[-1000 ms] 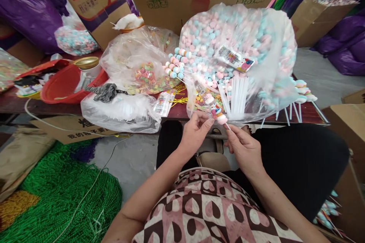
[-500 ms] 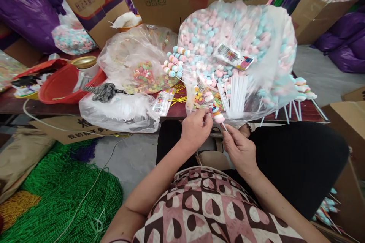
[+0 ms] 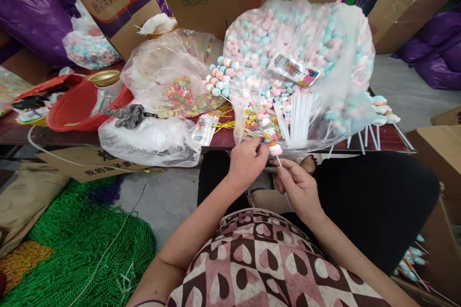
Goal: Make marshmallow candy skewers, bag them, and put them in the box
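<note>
Hands at the marshmallow skewer (image 3: 275, 149)

Head view: our right hand (image 3: 297, 186) pinches the skewer's white stick (image 3: 279, 160) just below the marshmallows. Our left hand (image 3: 248, 162) is curled beside its upper part; we can't tell if those fingers grip it. Skewer sits at the table's (image 3: 224, 140) front edge, tilted, near loose white sticks (image 3: 300, 120). Big marshmallow bag (image 3: 324, 43) lies behind, red basin (image 3: 72, 110) off left.

The person (image 3: 266, 259) has two bare hands (image 3: 248, 163) and one multicoloured marshmallow skewer (image 3: 275, 147), with one round gold-coloured lid (image 3: 103, 77), one twisted grey bundle (image 3: 130, 116) and one large clear plastic bag (image 3: 342, 53) of pink-and-blue marshmallows (image 3: 264, 38) on the counter (image 3: 225, 142).
</note>
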Demonstrator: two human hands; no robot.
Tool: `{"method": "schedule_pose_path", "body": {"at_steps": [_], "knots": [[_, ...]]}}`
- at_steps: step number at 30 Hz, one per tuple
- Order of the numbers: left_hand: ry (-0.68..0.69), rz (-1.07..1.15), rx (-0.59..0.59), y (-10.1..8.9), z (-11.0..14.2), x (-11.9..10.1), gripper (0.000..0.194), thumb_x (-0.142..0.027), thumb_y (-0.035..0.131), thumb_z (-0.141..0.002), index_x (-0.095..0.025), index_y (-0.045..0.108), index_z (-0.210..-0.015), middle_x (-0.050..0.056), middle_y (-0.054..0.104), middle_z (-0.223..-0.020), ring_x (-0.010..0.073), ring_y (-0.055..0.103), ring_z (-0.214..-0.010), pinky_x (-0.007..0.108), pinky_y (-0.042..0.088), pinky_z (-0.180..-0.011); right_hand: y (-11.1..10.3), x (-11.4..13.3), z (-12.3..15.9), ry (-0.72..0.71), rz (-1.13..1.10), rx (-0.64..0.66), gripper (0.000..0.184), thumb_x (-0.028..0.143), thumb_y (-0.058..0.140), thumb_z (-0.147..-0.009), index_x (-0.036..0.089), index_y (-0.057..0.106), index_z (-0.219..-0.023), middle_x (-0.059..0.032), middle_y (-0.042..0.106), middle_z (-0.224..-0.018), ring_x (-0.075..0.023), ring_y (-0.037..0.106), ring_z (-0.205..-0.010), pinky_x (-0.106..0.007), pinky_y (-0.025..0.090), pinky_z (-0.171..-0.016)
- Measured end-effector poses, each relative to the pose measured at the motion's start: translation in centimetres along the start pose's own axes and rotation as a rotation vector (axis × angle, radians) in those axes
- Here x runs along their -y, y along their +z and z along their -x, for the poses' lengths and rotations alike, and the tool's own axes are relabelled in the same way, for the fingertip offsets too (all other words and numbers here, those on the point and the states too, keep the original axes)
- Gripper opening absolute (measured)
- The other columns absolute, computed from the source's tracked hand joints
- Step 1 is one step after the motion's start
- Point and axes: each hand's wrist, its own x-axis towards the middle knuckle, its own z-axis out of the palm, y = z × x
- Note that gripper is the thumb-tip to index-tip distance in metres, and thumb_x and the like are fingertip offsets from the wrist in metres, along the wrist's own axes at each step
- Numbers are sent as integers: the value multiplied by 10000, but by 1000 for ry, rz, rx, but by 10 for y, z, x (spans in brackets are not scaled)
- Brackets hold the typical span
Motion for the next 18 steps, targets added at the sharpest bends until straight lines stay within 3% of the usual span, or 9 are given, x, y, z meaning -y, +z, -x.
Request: {"method": "schedule_pose_path", "body": {"at_steps": [4,7,10,13,18], "knots": [[23,-69,-10,0,0,3,239,-222,426,-900,-198,552,-698,17,635,-638,144,563,-606,273,325,-579,2,0,-2,127,-173,91,289,447,580,-912,187,686,-981,112,373,-402,-82,353,-378,-256,442,-510],[101,-233,-11,0,5,4,230,-214,430,-894,-195,562,-706,43,650,-658,172,590,-635,297,330,-591,0,0,-7,152,-110,26,330,465,569,-907,175,710,-973,118,330,-374,-78,308,-348,-244,411,-465],[216,-364,-32,0,10,2,193,-186,453,-858,-189,578,-711,63,655,-666,199,607,-653,322,348,-609,0,1,-14,88,94,-86,337,452,559,-896,170,735,-951,80,410,-404,-103,378,-368,-240,376,-431],[300,-395,-46,0,13,0,180,-170,463,-839,-190,582,-706,60,655,-665,203,607,-651,333,364,-625,2,6,-18,-51,280,-61,310,400,538,-893,188,752,-966,32,530,-486,-130,463,-426,-253,396,-460],[292,-330,-57,0,12,3,208,-161,439,-849,-195,561,-684,54,647,-663,193,585,-638,328,369,-626,1,11,-22,-80,309,-61,321,407,517,-911,187,750,-931,36,516,-479,-126,459,-420,-247,394,-463]]}}
